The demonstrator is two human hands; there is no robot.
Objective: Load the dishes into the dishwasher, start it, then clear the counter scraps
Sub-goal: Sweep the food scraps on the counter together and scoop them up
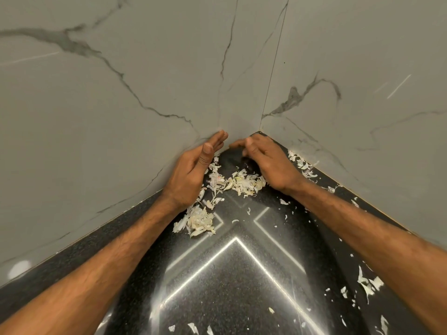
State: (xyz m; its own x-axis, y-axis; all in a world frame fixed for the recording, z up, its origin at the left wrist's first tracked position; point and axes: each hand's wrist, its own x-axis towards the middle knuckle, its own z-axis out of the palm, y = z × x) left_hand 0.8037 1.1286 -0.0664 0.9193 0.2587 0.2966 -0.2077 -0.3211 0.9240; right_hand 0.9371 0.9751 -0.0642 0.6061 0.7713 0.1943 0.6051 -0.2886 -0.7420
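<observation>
Head view: my left hand (189,176), fingers straight, flanks the scraps (238,182) on the tabletop (229,286); my right hand (269,163) has its fingers curled, and I cannot tell whether it grips anything.

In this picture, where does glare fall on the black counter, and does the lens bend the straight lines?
Head view: strip-light reflections draw bright angled lines across the polished black counter, and a round glare spot sits low on the marble wall; head view again: wide-angle distortion makes the wall seam lean and curve slightly; the peel scraps look sharp.
</observation>
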